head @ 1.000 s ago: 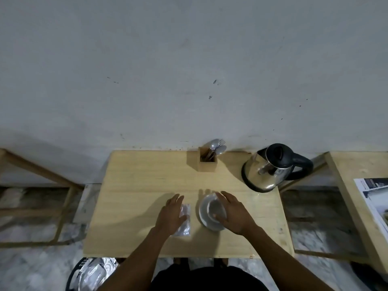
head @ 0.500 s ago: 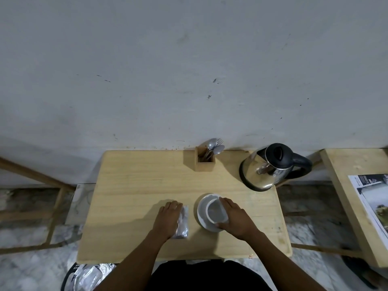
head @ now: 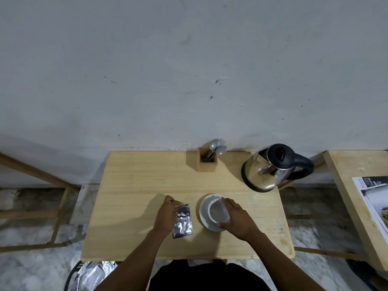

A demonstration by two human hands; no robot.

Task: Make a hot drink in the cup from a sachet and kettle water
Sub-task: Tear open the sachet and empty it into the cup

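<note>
While the left hand (head: 167, 215) pinches the foil sachet (head: 182, 221) by its left edge, fingers curled narrow on it, the right hand (head: 236, 217) wraps the cup (head: 217, 211) on its saucer (head: 202, 213), seen from the head cam w/ the person at the near edge of the desk (head: 134, 185). Sachet lies just left of the saucer, apart from it, long axis running near-to-far w/ a slight lean, far short edge up by the left fingertips; whether its near end rests on the wood or is lifted can't be told. Cup mouth faces up, interior looks empty, so the sachet likely gets opened next, and both hands are close enough to meet over the cup. Kettle (head: 270, 169) stands at the far right corner, handle out past the desk edge, nearer the right hand, w/ bare wood between it and the saucer. Cutlery holder (head: 206, 162) w/ spoons sits at the far edge, centre. Left half of the desk is bare; near edge is close under both wrists.
</note>
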